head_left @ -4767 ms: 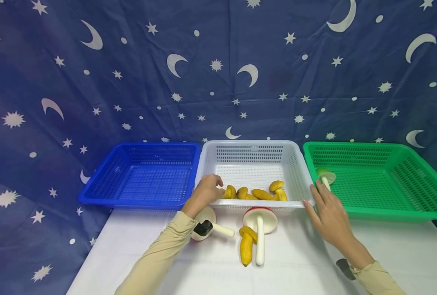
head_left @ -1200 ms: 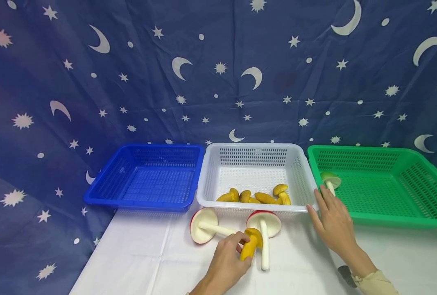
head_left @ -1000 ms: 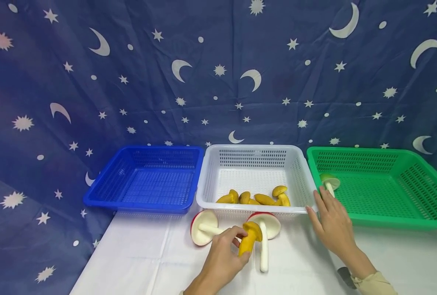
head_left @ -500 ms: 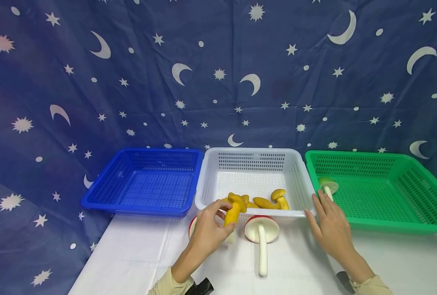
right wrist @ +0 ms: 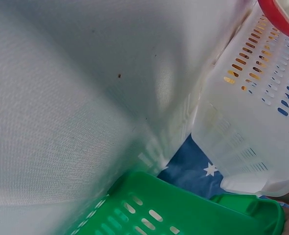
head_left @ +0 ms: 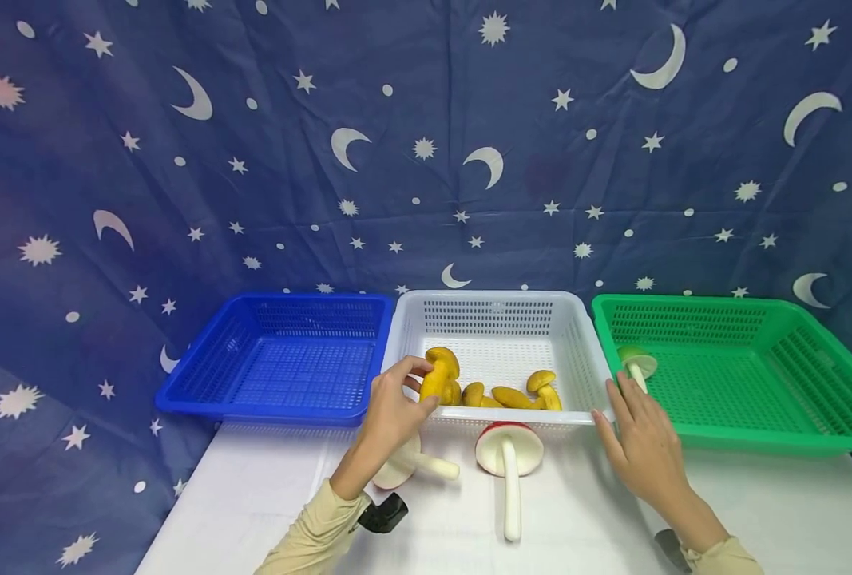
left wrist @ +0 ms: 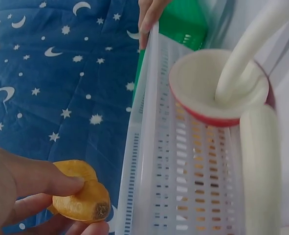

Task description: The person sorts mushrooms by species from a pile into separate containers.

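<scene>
White basket [head_left: 526, 415] is the landmark. In it, along the front wall: yellow mushrooms [head_left: 512, 397], four that I can count, partly overlapping, lower parts cut off by the front rim. Blue basket [head_left: 311, 375] left of the white basket, slotted floor in view. Green basket [head_left: 727, 367] right of it, with one green mushroom [head_left: 639, 363] at the side nearest the white basket.

Left hand [head_left: 393, 407]: grip closed to a pinch, thumb and fingers on another yellow one, the held mushroom [head_left: 436, 375], cap up over the white basket's front left corner. Height above the basket floor hard to tell. Right hand [head_left: 644, 435]: grip loose, fingers extended, fingertips at the white basket's right rim, next to the green one.

In front of the white basket, on the table [head_left: 576, 511]: two red mushrooms [head_left: 510, 471], undersides showing; the left one's cap is partly behind the left hand and wrist.

Left wrist view adds the held mushroom's dark stem end, plus yellow through the white basket's slots. Right wrist view adds the gap beside the white basket, starry cloth [right wrist: 193, 169] showing through; right hand there just a sliver at the edge.
</scene>
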A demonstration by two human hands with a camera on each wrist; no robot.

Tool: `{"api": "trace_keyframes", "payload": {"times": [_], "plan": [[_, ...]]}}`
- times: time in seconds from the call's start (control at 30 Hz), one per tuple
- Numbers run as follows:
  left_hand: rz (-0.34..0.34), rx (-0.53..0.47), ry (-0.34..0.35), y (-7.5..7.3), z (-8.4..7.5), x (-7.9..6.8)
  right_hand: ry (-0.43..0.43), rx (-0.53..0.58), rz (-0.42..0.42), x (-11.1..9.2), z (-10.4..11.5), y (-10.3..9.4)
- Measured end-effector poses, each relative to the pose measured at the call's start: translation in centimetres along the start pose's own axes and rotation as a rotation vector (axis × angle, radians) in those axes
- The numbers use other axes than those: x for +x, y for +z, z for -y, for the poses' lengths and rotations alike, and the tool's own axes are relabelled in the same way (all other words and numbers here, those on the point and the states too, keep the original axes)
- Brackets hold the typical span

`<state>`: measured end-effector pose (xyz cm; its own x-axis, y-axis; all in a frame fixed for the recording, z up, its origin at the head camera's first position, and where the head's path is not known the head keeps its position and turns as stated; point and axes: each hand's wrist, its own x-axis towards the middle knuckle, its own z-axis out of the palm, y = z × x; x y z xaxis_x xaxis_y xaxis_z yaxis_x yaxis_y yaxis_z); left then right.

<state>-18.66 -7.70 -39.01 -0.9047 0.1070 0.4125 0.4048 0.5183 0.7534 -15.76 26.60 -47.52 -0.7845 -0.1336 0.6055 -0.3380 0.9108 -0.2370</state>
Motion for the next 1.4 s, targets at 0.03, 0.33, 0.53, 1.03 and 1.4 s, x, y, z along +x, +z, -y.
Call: {"api": "trace_keyframes", "payload": {"times": [0.03, 0.33, 0.53, 1.03, 1.4], "plan": [[-0.002, 0.001, 0.003, 0.0, 0.1, 0.2, 0.0, -0.001, 0.002, 0.0, 0.0, 0.0], [-0.001, 0.03, 0.028, 0.0, 1.0, 1.9, 0.012, -0.012, 0.025, 0.0, -0.1, -0.2], [-0.009, 0.057, 0.018, 0.1, 1.5, 3.1, -0.002, -0.014, 0.016, 0.2, -0.1, -0.1], [0.097, 0.147, -0.039, 1.8, 3.5, 5.0, -0.004, -0.02, 0.006, 0.2, -0.3, 0.0], [0.214, 0.276, -0.065, 2.7, 5.2, 6.1, -0.001, -0.024, 0.013, 0.2, -0.2, 0.0]]}}
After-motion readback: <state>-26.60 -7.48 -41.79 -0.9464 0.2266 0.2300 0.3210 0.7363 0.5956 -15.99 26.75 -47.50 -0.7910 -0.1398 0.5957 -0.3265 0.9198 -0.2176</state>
